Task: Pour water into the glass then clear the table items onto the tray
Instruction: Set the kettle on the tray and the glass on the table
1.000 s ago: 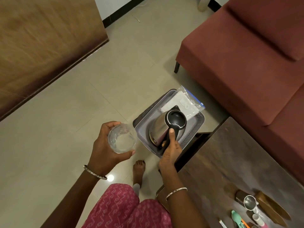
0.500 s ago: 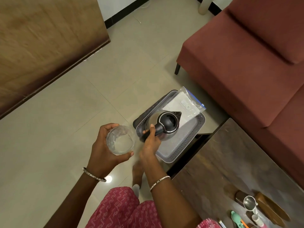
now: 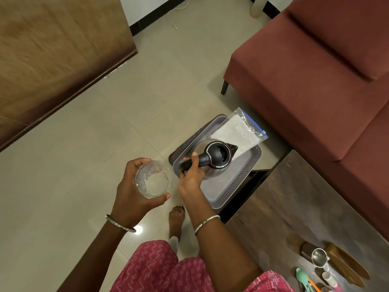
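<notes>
Now: I look down from the head camera at two hands above a tiled floor.
Left hand (image 3: 134, 192): its fingers and thumb wrap round a clear glass (image 3: 153, 179).
Glass: upright, mouth up, with what looks like a little water inside. It is over the floor, just left of the tray and not in it.
Right hand (image 3: 190, 178): its fingers curl round the black handle of a steel kettle (image 3: 212, 163), thumb on top.
Kettle: over the left part of the grey tray (image 3: 237, 182), lid on, spout facing the far side. I cannot tell if it sits on the tray or hangs just above it.
Tray: low down, between the dark table (image 3: 294, 197) and the red sofa (image 3: 315, 70).
Plastic bag (image 3: 237, 131): clear, lying on the far end of the tray, sticking out over the rim.
Table: a steel cup (image 3: 317, 257) and a green spoon (image 3: 301, 277) lie near its right end, well apart from both hands.
</notes>
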`<state>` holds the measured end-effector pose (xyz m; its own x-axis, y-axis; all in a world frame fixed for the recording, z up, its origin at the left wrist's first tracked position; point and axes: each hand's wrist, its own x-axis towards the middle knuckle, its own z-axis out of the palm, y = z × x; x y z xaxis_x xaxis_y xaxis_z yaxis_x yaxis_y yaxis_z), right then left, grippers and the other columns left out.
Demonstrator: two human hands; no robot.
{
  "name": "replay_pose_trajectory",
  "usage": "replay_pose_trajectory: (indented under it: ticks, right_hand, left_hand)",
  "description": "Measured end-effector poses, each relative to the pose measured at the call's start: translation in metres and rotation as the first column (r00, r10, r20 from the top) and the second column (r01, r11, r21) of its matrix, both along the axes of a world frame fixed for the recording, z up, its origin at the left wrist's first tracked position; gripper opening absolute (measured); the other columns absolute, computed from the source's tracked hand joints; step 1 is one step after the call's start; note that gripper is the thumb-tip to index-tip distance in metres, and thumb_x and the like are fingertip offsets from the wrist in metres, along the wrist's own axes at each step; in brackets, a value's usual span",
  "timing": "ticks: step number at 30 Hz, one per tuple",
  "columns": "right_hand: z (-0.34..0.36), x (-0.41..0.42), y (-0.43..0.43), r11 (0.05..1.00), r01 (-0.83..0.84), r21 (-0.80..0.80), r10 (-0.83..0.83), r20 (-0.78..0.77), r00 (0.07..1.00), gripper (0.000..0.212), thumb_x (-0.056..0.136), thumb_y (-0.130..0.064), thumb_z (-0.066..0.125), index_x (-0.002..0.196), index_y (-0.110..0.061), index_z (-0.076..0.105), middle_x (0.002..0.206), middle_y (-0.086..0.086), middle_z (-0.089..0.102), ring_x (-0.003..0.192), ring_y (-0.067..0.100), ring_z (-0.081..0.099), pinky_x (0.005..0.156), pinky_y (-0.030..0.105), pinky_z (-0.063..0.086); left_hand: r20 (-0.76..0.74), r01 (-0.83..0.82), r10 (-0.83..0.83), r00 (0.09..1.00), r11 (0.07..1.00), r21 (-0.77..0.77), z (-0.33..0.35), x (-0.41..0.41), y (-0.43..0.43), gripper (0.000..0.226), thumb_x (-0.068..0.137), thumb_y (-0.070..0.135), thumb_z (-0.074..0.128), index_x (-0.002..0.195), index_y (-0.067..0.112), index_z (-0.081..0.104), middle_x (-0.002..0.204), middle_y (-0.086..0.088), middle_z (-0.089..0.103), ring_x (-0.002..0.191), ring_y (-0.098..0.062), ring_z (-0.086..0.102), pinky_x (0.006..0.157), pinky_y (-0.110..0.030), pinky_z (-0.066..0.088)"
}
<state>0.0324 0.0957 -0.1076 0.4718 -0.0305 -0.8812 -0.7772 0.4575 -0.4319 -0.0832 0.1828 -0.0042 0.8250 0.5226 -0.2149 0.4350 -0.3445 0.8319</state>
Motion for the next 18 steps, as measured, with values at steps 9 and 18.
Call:
replay_pose_trajectory:
  ticks: [9, 18]
  right_hand:
    - [0.01, -0.003, -0.012, 0.985, -0.16, 0.061, 0.16, 0.007, 0.987, 0.03, 0.091, -0.019, 0.07, 0.118, -0.01, 0.06, 0.102, 0.0, 0.068, 0.096, 0.014, 0.064, 0.094, 0.031, 0.05]
    - [0.037, -0.023, -0.08, 0.804, -0.581, -0.125, 0.584, -0.014, 0.812, 0.009, 0.092, -0.016, 0.065, 0.098, -0.015, 0.071, 0.101, 0.005, 0.072, 0.098, 0.018, 0.066, 0.089, 0.033, 0.052]
  left_hand:
    - [0.023, 0.011, -0.009, 1.0, 0.998, -0.066, 0.001, 0.0, -0.004, 0.092, 0.046, 0.01, 0.097, 0.123, 0.008, 0.046, 0.117, 0.001, 0.057, 0.104, -0.009, 0.058, 0.083, -0.004, 0.046]
    - [0.068, 0.103, -0.096, 0.993, 0.987, -0.119, 0.019, 0.004, -0.024, 0.092, 0.047, 0.024, 0.093, 0.125, 0.017, 0.046, 0.121, 0.005, 0.058, 0.111, -0.007, 0.058, 0.09, -0.009, 0.046]
